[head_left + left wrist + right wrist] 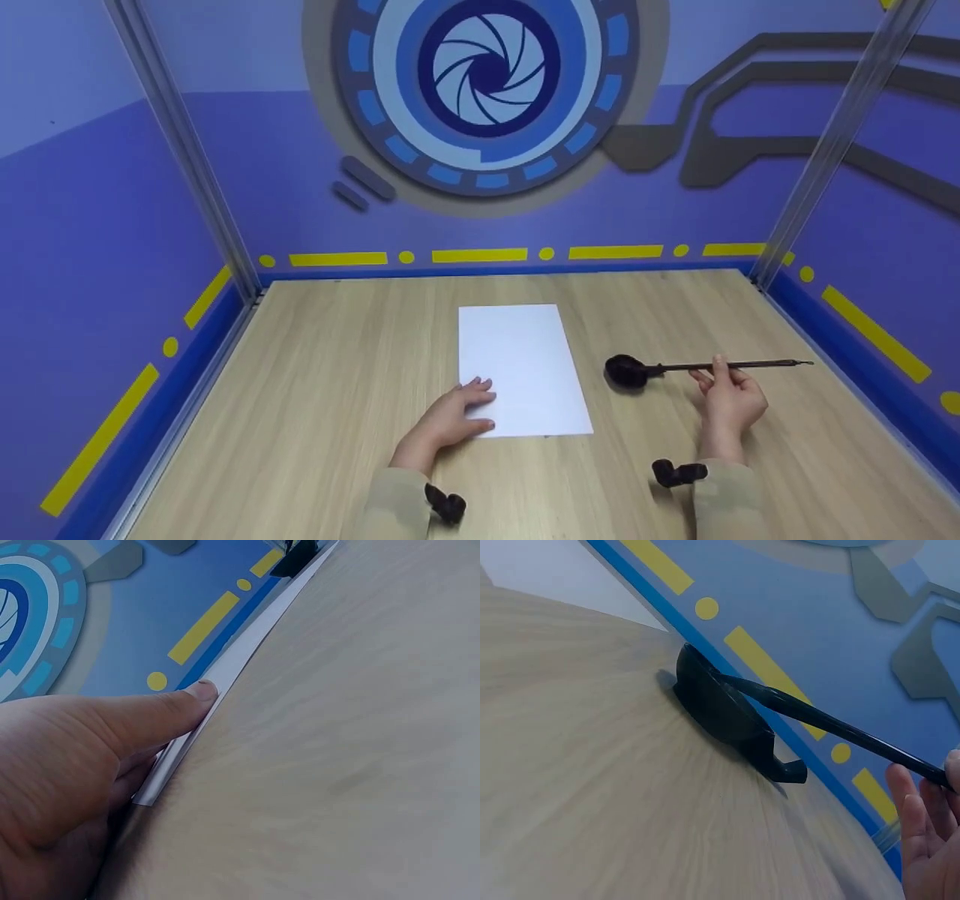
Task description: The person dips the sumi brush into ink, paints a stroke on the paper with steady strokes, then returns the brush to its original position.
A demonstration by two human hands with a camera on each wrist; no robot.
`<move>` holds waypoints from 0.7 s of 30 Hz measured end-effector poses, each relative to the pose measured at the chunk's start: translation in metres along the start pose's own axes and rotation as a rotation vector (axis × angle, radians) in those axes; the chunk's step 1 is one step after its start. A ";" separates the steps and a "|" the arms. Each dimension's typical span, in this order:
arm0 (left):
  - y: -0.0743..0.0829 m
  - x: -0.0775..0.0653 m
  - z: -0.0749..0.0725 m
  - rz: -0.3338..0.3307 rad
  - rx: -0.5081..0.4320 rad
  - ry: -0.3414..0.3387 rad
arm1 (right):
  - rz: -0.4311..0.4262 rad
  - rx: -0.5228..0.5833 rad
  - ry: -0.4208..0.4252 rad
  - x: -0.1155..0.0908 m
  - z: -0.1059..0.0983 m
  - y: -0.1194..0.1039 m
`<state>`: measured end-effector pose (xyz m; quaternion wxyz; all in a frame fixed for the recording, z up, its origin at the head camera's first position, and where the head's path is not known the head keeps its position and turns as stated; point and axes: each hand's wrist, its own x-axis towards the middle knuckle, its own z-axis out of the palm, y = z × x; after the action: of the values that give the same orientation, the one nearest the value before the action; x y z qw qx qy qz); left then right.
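A white sheet of paper lies on the table, and my left hand rests on its lower left edge with fingers spread. In the left wrist view the thumb lies along the paper's edge. To the right of the sheet, my right hand pinches the dark handle of a writing brush, which slants nearly level above the table. Its head end reaches into a small black dish with a short stub handle; the bristles are hidden inside. Whether ink is in the dish I cannot tell.
Light wood-grain table spreads around the sheet and dish. Blue-purple panels with yellow dashes enclose the back and both sides, joined by metal corner posts. A small black device sits at the left cuff and another at the right.
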<state>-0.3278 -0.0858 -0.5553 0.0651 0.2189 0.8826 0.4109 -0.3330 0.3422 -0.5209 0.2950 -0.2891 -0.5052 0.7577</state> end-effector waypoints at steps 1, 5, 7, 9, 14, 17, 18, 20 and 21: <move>0.000 0.000 0.000 -0.005 -0.002 -0.002 | 0.001 0.006 -0.002 0.000 0.000 0.001; 0.001 0.001 0.001 -0.019 -0.005 -0.009 | -0.008 0.007 -0.010 0.001 0.001 0.003; 0.001 0.002 0.001 -0.023 -0.004 -0.009 | -0.010 0.003 -0.013 0.001 0.002 0.003; 0.002 0.002 0.001 -0.021 0.000 -0.007 | -0.019 -0.013 -0.015 0.001 0.002 0.004; 0.002 0.001 0.000 -0.022 -0.003 -0.005 | -0.015 -0.060 -0.016 0.000 0.001 0.005; 0.002 0.001 0.000 -0.024 0.000 -0.002 | -0.013 -0.091 -0.023 -0.001 0.001 0.004; 0.002 0.001 0.001 -0.025 0.000 -0.002 | -0.012 -0.095 -0.023 -0.001 0.001 0.004; 0.002 0.001 0.001 -0.025 0.001 0.001 | -0.010 -0.101 -0.021 -0.002 0.001 0.004; 0.002 0.001 0.001 -0.027 0.001 0.003 | -0.008 -0.108 -0.020 -0.002 0.001 0.003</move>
<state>-0.3273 -0.0833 -0.5547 0.0693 0.2067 0.8858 0.4098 -0.3331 0.3390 -0.5232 0.2769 -0.2952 -0.5495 0.7309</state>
